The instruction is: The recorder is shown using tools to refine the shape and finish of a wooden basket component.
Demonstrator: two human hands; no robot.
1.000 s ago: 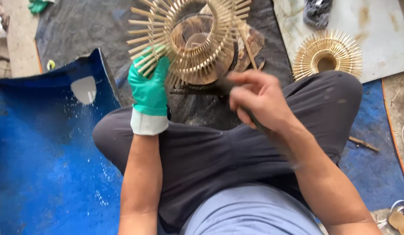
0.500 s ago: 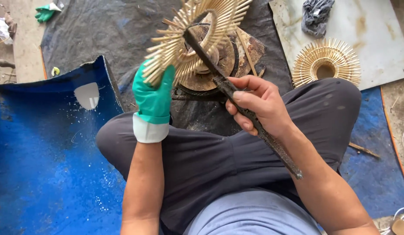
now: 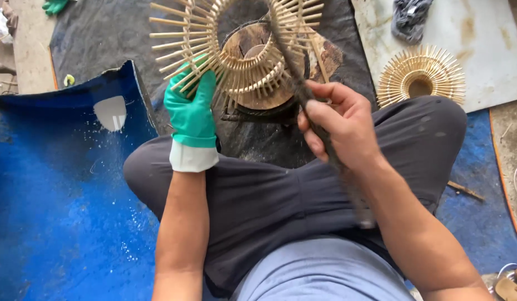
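A sunburst frame (image 3: 236,50) of bamboo sticks was held tilted above a wood block (image 3: 258,61), gripped at its lower left edge by the gloved left hand (image 3: 191,111). A long dark tool (image 3: 303,95) was clasped in the bare right hand (image 3: 342,122), its axis running up and away across the frame's right side. A second frame (image 3: 420,78) lay well apart on a board (image 3: 481,39).

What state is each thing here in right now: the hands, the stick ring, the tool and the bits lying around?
Left hand: gloved, gripping the stick ring.
Right hand: bare, closed around the dark tool.
Stick ring: held up, tilted, spokes fanning out.
Dark tool: blurred, laid across the ring.
Second ring: lying flat on the board.
Grey rag: crumpled.
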